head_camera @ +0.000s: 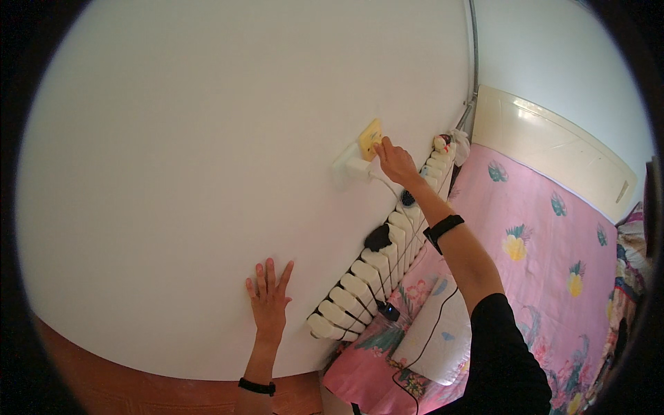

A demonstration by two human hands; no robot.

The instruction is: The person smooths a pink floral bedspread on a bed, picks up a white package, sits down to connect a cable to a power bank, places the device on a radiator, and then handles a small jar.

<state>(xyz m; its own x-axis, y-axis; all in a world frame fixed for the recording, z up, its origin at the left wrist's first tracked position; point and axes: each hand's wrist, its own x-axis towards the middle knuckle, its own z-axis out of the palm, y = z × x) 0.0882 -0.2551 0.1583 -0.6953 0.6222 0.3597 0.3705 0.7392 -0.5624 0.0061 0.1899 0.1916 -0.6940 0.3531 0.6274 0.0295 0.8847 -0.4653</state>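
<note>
My left hand [268, 301] rests on the white wall [197, 171], its fingers spread and nothing in its grasp. Higher up and to the right, my right hand [397, 163] is at a yellow wall socket plate [370, 137], fingers curled at its right side. Whether those fingers pinch anything is hidden. Just below the plate, a white plug or adapter [358, 168] sits against a white fitting on the wall. A pale cord [386, 185] leads from it down towards the radiator. Both wrists bear black bands.
A white sectional radiator [355, 288] runs along the wall, with a black cloth [378, 237], a black brush [408, 197] and a small figurine [441, 143] on it. Beside it stands a bed with pink printed bedding [542, 218], a pillow [438, 332] and a cream headboard [550, 140]. Cords cross the radiator.
</note>
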